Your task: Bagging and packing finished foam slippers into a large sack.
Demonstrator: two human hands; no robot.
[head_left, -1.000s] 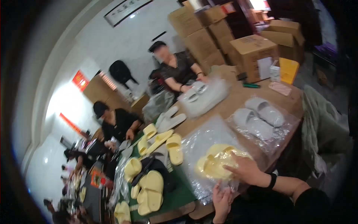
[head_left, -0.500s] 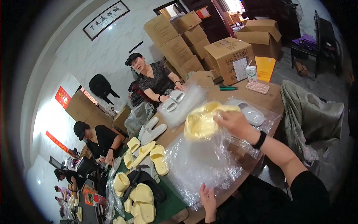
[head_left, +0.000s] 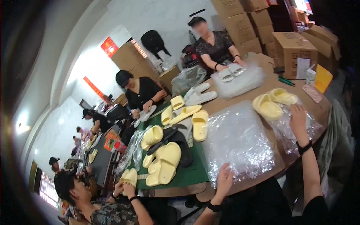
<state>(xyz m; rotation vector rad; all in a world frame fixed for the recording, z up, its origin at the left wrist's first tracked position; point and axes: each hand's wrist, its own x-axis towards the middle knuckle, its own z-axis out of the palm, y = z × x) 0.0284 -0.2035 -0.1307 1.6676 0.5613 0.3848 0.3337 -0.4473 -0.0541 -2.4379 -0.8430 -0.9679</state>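
Observation:
My left hand (head_left: 225, 179) is open at the near left part of a stack of clear plastic bags (head_left: 240, 137), fingers loosely stretched. My right hand (head_left: 298, 122) reaches to the right side of the table, fingers out and apart, beside a pair of pale yellow slippers (head_left: 268, 106). It appears to grip nothing. These slippers rest at the upper right of the bag stack, partly over crumpled clear plastic (head_left: 288, 131). Left of the stack, more yellow slippers (head_left: 168, 163) lie heaped with a black slipper (head_left: 183, 148) on a green mat (head_left: 193, 168).
Across the table a person handles white slippers (head_left: 231, 72) on clear bags. Other people (head_left: 144, 93) work along the left, one near person holding yellow slippers (head_left: 129, 177). Grey-white slippers (head_left: 200, 97) lie ahead. Cartons (head_left: 294, 52), a drink box (head_left: 311, 77) and a phone (head_left: 312, 93) are far right.
My right hand has lowered the bagged yellow slippers onto the table's right side and appears to have let go. My left hand has come over the bag stack. The view has swung left.

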